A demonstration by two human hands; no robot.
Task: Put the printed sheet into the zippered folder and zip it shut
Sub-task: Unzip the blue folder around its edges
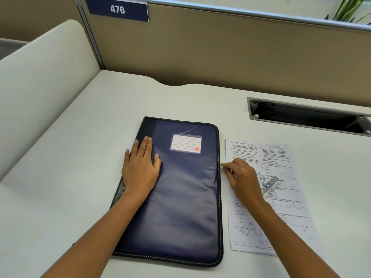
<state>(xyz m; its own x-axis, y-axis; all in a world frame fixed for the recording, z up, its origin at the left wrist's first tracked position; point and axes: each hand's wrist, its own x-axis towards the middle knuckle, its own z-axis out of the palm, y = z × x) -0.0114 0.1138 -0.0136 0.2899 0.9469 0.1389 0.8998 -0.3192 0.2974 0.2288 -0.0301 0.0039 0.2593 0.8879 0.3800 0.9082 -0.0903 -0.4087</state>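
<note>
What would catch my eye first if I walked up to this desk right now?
Most likely the dark blue zippered folder lying closed in the middle of the pale desk, with the left hand pressed flat on its spine side. Just to its right lies the printed sheet, scribbled with pen notes, and the right hand pinches at the folder's edge there. Up on the partition, a blue sign reads 476.

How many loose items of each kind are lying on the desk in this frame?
Zippered folder, navy, closed, left hand flat on it: 1
Printed sheets, a small stack beside the folder; at least two edges show, exact number unclear, counted as one stack, right hand over it: 1
Total: 2
</note>
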